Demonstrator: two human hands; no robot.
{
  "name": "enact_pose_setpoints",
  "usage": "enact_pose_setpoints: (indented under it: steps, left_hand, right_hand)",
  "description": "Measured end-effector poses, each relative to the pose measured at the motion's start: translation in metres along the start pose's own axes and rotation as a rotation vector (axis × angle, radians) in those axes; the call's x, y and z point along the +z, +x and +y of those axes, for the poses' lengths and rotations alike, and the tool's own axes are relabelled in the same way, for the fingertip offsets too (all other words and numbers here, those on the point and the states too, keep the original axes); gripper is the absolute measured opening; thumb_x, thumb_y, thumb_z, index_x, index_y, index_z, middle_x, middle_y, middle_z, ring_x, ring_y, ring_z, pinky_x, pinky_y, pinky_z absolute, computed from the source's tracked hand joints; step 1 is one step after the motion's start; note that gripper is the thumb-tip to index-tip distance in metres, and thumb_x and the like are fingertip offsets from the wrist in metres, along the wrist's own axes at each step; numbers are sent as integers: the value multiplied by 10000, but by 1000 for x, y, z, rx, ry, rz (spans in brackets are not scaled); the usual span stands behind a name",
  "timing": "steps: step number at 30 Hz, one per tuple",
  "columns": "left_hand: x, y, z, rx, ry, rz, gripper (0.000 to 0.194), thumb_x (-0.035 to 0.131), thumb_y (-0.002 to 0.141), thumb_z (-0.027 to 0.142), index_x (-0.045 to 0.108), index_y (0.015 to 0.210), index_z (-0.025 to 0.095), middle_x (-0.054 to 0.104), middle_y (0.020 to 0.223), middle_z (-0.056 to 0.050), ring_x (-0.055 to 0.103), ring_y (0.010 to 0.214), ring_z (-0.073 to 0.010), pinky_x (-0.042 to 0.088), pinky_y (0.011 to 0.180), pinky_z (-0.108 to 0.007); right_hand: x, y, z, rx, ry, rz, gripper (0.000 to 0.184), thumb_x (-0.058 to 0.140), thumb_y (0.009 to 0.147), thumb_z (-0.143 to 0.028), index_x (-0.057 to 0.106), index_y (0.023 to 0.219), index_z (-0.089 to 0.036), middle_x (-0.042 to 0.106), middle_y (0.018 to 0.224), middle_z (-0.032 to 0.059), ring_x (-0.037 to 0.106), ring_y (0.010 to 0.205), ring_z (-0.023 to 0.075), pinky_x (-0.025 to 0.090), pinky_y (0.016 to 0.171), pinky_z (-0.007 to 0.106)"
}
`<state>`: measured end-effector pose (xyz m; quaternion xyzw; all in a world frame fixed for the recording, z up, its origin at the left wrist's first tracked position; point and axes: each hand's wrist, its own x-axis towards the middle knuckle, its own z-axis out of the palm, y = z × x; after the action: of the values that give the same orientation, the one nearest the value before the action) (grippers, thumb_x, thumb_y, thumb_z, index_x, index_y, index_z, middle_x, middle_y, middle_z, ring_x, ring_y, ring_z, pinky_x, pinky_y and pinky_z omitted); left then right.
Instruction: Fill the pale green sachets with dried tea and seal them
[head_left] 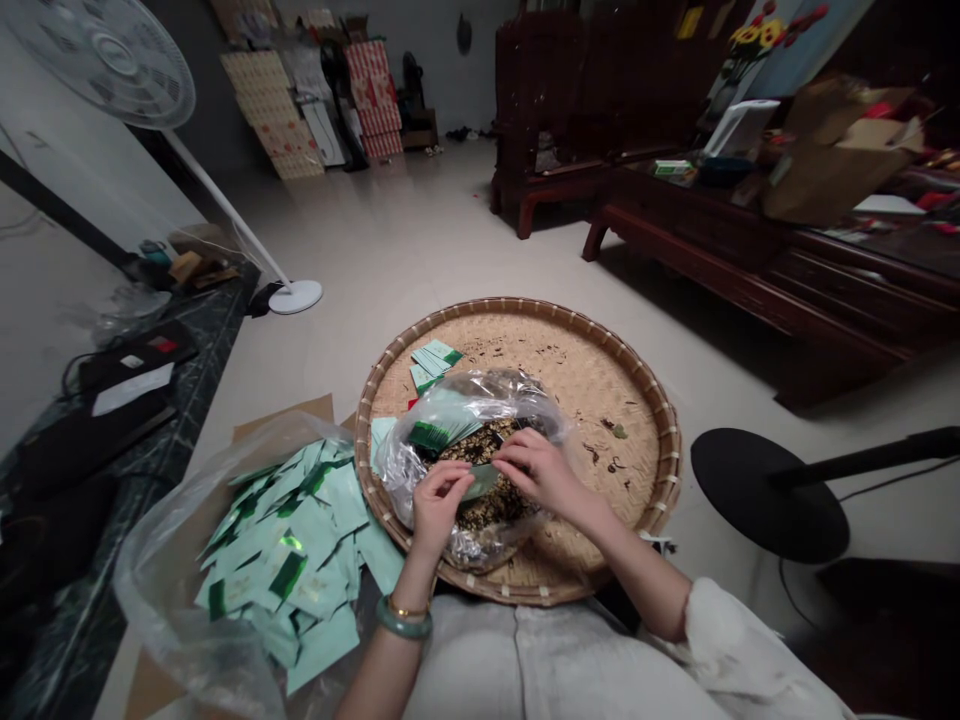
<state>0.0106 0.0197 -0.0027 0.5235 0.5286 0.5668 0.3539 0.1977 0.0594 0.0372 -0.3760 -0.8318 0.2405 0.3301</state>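
Note:
My left hand [437,503] pinches the left end of a small pale green packet [481,482]. The fingertips of my right hand [546,474] are closed at the packet's other end. Both hands are over an open clear plastic bag [480,552] that holds dried brown and golden loose bits [493,512]. Inside the bag's left side leans a stack of green packets [444,422]. The bag rests on a round woven bamboo tray [626,400]. A few more packets [433,360] lie at the tray's far left.
To the left, a large plastic bag [161,570] is heaped with green packets [300,550]. Beyond it stands a white fan [296,295]. A black round base [765,490] is on the floor at right, near a dark wooden table [697,220].

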Motion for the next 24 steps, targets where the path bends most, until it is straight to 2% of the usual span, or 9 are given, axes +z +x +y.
enact_pose_setpoints:
  steps: [5, 10, 13, 17, 20, 24]
  left_hand:
    - [-3, -1, 0, 91, 55, -59, 103, 660, 755, 266, 697, 695, 191, 709, 838, -69, 648, 780, -189, 518, 739, -346]
    - [0, -3, 1, 104, 35, -132, 117, 643, 774, 289, 703, 727, 200, 721, 860, -72, 654, 818, -199, 508, 789, -363]
    - [3, -3, 1, 39, 5, -77, 132, 636, 769, 306, 685, 738, 188, 717, 828, -60, 653, 799, -190, 508, 767, -330]
    - [4, -3, -1, -128, 3, 42, 189, 636, 747, 359, 635, 741, 170, 651, 679, -10, 602, 630, -143, 483, 605, -242]
    - [6, -4, 0, -165, 6, 11, 204, 628, 744, 374, 617, 744, 171, 612, 653, 7, 564, 597, -126, 453, 569, -217]
    - [7, -4, 4, -146, 14, -65, 194, 620, 751, 367, 616, 739, 173, 611, 668, 1, 562, 622, -132, 444, 590, -224]
  right_hand:
    - [-1, 1, 3, 47, -80, -100, 230, 477, 924, -294, 655, 842, -175, 607, 794, 61, 521, 799, 184, 436, 712, 303]
    - [-3, 5, -3, 50, -67, -226, 280, 502, 908, -372, 697, 814, -193, 603, 749, 39, 516, 772, 171, 410, 688, 275]
    - [-7, 7, -9, 75, -47, -288, 363, 423, 940, -397, 702, 827, -194, 599, 756, 40, 525, 777, 165, 417, 706, 275]
    - [-11, 5, -9, 53, -26, -221, 326, 463, 916, -428, 686, 947, -193, 626, 874, 64, 539, 856, 183, 428, 756, 293]
    - [-10, 4, -6, 49, -31, -229, 317, 490, 904, -418, 691, 836, -184, 616, 828, 60, 541, 810, 176, 426, 724, 281]
    - [-9, 5, -7, 67, -14, -342, 363, 457, 926, -387, 663, 714, -176, 575, 750, 34, 540, 740, 150, 413, 683, 253]
